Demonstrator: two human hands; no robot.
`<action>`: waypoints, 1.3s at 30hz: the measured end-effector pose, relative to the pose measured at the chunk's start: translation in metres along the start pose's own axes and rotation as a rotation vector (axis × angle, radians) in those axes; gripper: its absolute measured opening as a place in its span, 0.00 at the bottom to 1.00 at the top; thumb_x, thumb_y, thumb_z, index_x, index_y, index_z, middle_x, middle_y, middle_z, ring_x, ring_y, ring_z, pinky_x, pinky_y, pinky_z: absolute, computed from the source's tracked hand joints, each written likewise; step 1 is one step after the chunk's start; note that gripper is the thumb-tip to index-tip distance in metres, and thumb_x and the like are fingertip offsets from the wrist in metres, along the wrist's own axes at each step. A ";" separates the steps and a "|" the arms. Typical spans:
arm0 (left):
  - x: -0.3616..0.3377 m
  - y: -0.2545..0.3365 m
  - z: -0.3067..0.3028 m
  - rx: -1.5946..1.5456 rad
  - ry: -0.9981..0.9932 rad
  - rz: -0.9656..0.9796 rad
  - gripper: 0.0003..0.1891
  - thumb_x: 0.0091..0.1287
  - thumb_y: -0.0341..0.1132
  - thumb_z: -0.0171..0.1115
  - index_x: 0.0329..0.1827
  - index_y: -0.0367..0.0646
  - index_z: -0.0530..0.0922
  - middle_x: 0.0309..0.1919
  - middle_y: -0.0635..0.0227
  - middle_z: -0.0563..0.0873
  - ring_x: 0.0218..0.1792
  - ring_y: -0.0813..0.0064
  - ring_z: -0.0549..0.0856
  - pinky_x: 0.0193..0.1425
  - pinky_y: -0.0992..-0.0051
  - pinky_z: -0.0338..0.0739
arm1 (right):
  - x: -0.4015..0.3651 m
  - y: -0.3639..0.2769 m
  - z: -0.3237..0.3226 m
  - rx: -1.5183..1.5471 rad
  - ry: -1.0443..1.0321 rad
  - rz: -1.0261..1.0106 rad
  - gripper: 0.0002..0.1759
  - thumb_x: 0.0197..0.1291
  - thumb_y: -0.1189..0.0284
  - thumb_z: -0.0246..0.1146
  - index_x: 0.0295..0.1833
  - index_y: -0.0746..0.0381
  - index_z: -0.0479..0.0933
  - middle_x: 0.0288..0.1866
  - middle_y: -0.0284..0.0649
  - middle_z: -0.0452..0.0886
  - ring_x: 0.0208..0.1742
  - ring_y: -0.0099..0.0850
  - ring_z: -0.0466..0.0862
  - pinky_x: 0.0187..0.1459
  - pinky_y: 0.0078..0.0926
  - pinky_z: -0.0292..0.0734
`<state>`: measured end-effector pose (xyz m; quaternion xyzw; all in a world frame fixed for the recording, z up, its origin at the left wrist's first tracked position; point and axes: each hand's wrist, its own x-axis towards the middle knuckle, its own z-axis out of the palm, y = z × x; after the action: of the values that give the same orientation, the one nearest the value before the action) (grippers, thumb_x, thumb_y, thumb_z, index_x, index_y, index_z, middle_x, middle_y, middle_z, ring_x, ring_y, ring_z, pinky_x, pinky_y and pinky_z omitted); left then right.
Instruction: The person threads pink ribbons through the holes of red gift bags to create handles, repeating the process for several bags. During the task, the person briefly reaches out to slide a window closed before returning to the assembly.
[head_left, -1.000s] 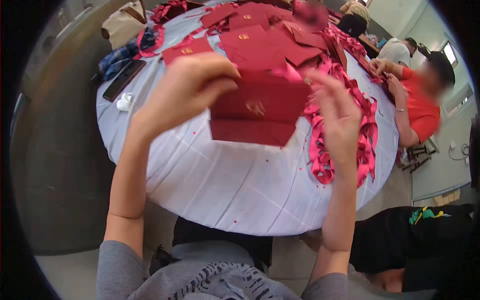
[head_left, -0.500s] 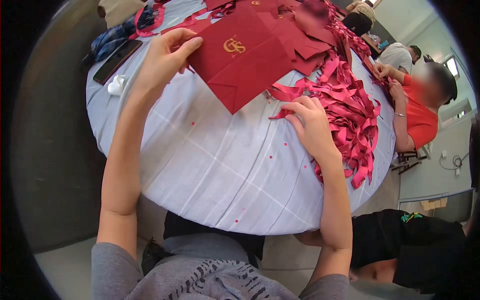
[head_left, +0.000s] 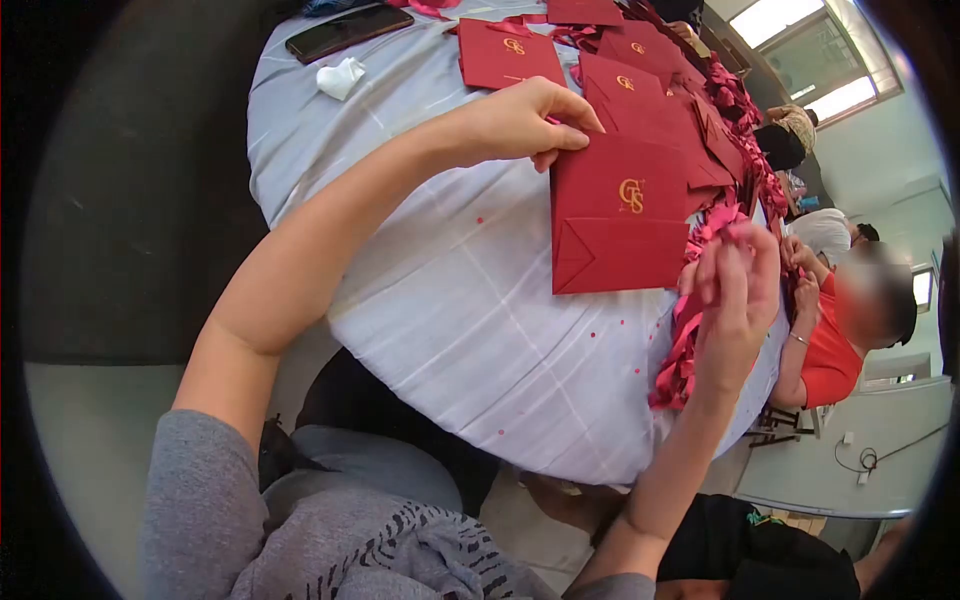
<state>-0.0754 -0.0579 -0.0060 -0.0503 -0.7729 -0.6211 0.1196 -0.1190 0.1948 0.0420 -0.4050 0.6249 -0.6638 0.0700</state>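
My left hand (head_left: pixel 535 125) pinches a dark red paper bag (head_left: pixel 610 245) at its upper left corner. The bag lies flattened, with gold lettering facing up and its folded bottom toward me. To its right, my right hand (head_left: pixel 735 285) is raised with curled fingers, slightly blurred. A pink ribbon (head_left: pixel 722 222) shows at its fingertips. Beneath and behind this hand lies the heap of pink ribbons (head_left: pixel 680 350), partly covered by the hand and wrist.
More red bags (head_left: pixel 640 95) lie spread and overlapping across the far side of the round cloth-covered table (head_left: pixel 430 290). A phone (head_left: pixel 348 32) and a crumpled white tissue (head_left: pixel 341 78) rest at the upper left. A person in a red shirt (head_left: pixel 835 345) sits at the right edge.
My left hand has carried the bag right and lower in view, and it has turned more upright. My right hand has moved right and risen off the cloth. The view has shifted.
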 end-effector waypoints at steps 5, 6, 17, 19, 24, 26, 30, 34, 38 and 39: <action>-0.004 0.006 0.009 -0.032 -0.108 0.040 0.10 0.68 0.29 0.53 0.48 0.37 0.79 0.23 0.75 0.76 0.21 0.88 0.72 0.28 0.84 0.68 | 0.018 -0.008 0.029 -0.479 -0.047 -0.009 0.08 0.67 0.74 0.54 0.41 0.68 0.75 0.29 0.31 0.75 0.30 0.14 0.71 0.32 0.12 0.66; -0.006 0.007 0.010 -0.024 -0.126 0.047 0.10 0.68 0.29 0.53 0.48 0.37 0.78 0.23 0.76 0.76 0.21 0.88 0.72 0.28 0.84 0.68 | 0.018 0.002 0.032 -0.549 -0.045 -0.125 0.08 0.67 0.74 0.55 0.39 0.68 0.76 0.30 0.32 0.77 0.32 0.16 0.73 0.34 0.14 0.68; -0.008 0.011 0.023 -0.029 -0.202 0.053 0.10 0.67 0.28 0.53 0.47 0.37 0.79 0.23 0.75 0.77 0.22 0.87 0.73 0.28 0.84 0.68 | 0.003 0.030 0.034 -0.506 0.159 0.022 0.05 0.60 0.77 0.62 0.38 0.68 0.77 0.26 0.32 0.79 0.28 0.16 0.76 0.31 0.13 0.70; -0.010 0.012 0.024 -0.021 -0.181 0.056 0.09 0.67 0.28 0.53 0.47 0.37 0.79 0.23 0.75 0.77 0.22 0.87 0.73 0.27 0.85 0.68 | 0.002 0.029 0.035 -0.480 0.162 0.045 0.05 0.59 0.78 0.62 0.38 0.69 0.77 0.27 0.31 0.78 0.29 0.14 0.75 0.31 0.12 0.70; -0.011 0.011 0.027 -0.057 -0.168 0.040 0.09 0.67 0.28 0.53 0.46 0.36 0.79 0.23 0.75 0.77 0.22 0.87 0.73 0.28 0.85 0.68 | 0.002 0.033 0.033 -0.459 0.138 0.030 0.05 0.57 0.80 0.63 0.39 0.68 0.77 0.28 0.29 0.77 0.29 0.12 0.72 0.30 0.10 0.68; -0.012 0.012 0.027 -0.057 -0.160 0.038 0.09 0.67 0.29 0.53 0.46 0.36 0.79 0.24 0.75 0.78 0.22 0.87 0.73 0.28 0.85 0.68 | 0.001 0.033 0.034 -0.468 0.140 0.031 0.05 0.56 0.80 0.64 0.38 0.68 0.77 0.28 0.28 0.77 0.28 0.12 0.72 0.30 0.11 0.67; -0.012 0.013 0.030 -0.081 -0.153 0.029 0.09 0.67 0.29 0.55 0.46 0.36 0.79 0.25 0.75 0.79 0.22 0.88 0.73 0.27 0.85 0.69 | 0.001 0.038 0.032 -0.448 0.160 -0.027 0.05 0.55 0.79 0.65 0.37 0.68 0.77 0.27 0.30 0.78 0.27 0.14 0.72 0.29 0.13 0.68; -0.015 0.017 0.033 -0.035 -0.148 0.038 0.10 0.65 0.30 0.58 0.46 0.36 0.79 0.26 0.74 0.80 0.23 0.88 0.73 0.26 0.85 0.69 | -0.001 0.036 0.035 -0.698 0.204 -0.153 0.05 0.52 0.79 0.67 0.33 0.67 0.77 0.26 0.37 0.78 0.24 0.20 0.74 0.27 0.19 0.70; -0.015 0.013 0.039 -0.031 -0.075 0.065 0.10 0.63 0.29 0.61 0.45 0.35 0.79 0.27 0.73 0.81 0.23 0.89 0.74 0.23 0.85 0.68 | -0.002 0.034 0.037 -0.801 0.219 -0.248 0.06 0.50 0.79 0.67 0.31 0.66 0.75 0.25 0.38 0.76 0.22 0.24 0.74 0.25 0.22 0.70; -0.016 0.016 0.041 -0.023 -0.061 0.050 0.10 0.62 0.28 0.61 0.45 0.35 0.79 0.27 0.73 0.81 0.24 0.89 0.74 0.23 0.85 0.67 | -0.002 0.033 0.037 -0.810 0.216 -0.256 0.07 0.49 0.80 0.67 0.30 0.66 0.74 0.25 0.38 0.75 0.22 0.26 0.74 0.25 0.24 0.70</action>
<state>-0.0613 -0.0138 -0.0030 -0.0896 -0.7676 -0.6248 0.1109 -0.1079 0.1608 0.0074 -0.4022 0.7834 -0.4070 -0.2428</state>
